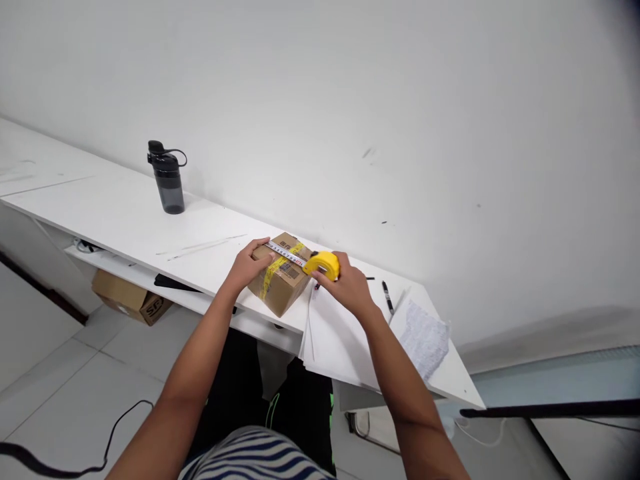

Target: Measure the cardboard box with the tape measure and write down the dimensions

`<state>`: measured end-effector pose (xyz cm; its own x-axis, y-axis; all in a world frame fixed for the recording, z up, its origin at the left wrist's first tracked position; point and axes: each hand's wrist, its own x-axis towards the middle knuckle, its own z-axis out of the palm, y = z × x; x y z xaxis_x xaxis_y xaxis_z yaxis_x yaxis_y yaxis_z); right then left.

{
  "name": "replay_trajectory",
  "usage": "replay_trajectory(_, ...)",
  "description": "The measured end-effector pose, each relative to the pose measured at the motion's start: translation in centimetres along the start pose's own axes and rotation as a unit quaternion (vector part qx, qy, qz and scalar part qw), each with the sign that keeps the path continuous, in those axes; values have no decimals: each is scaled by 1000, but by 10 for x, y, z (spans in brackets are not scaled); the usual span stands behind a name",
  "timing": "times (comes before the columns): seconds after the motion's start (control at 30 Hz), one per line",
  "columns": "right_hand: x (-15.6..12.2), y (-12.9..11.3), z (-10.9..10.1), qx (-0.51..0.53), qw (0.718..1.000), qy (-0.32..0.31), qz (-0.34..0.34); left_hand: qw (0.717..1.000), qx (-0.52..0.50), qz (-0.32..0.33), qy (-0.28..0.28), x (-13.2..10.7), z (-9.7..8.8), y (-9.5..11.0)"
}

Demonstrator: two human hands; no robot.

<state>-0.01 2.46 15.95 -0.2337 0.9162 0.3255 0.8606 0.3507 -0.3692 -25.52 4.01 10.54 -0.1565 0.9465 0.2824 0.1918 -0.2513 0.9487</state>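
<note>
A small brown cardboard box (283, 283) with yellow tape sits at the front edge of the white desk (130, 220). My left hand (249, 265) rests on the box's left top corner, fingers pinching the end of a measuring tape blade (286, 254). The blade runs across the top of the box to a yellow tape measure case (323, 264). My right hand (349, 287) grips that case at the box's right side.
A dark water bottle (167, 179) stands at the back left of the desk. A stack of white paper (334, 333), a crumpled sheet (424, 337) and a black pen (387, 297) lie right of the box. Another cardboard box (131, 298) lies on the floor under the desk.
</note>
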Motion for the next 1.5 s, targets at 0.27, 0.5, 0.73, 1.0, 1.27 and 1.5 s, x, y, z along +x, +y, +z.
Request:
replay_trajectory(0.27, -17, 21, -6, 17, 1000, 20, 16, 999, 18, 36, 11, 2, 2, -5)
replay_trajectory(0.5, 27, -23, 12, 42, 998, -22, -40, 1000, -7, 27, 10, 1, 2, -6)
replay_trajectory(0.73, 82, -80, 23, 11, 986, -57, -158, 995, -96, -17, 34, -9, -4, -19)
replay_trajectory(1.0, 77, -61, 14, 349, 929, -35, -116, 964, 172, 48, 196, -76, -53, -71)
replay_trajectory(1.27, 56, -70, 71, 419, 899, -63, -106, 969, 128, 11, 209, -62, -38, -51)
replay_trajectory(1.5, 62, -80, 65, 255, 931, -124, -230, 994, -21, -25, 101, -81, -14, -15)
